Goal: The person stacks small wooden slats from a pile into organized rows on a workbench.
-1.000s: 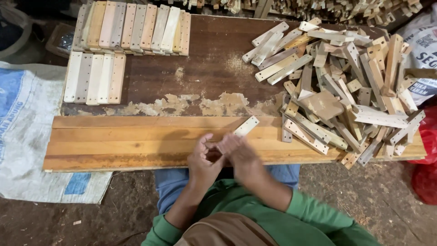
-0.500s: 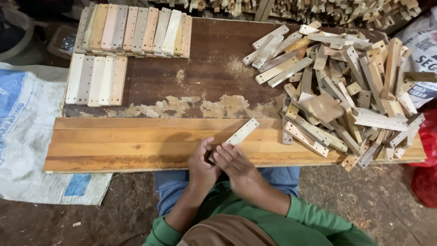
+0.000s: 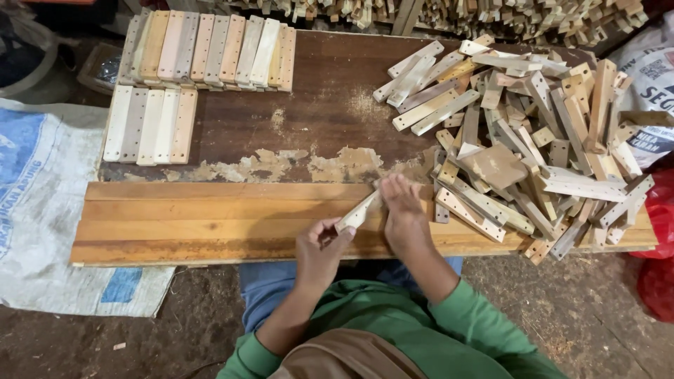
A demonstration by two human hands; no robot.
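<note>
At the surface's far left I see sorted slats laid in neat rows; centre, my left hand pinches the near end of a pale wooden strip, my right hand gripping its far end to steady it; rightward lies a loose heap.

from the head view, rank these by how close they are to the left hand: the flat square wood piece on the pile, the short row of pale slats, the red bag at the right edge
Measured from the left hand:
1. Flat square wood piece, up to the right on the loose pile.
2. Short row of pale slats, up left on the table.
3. Red bag, far right edge.
</note>
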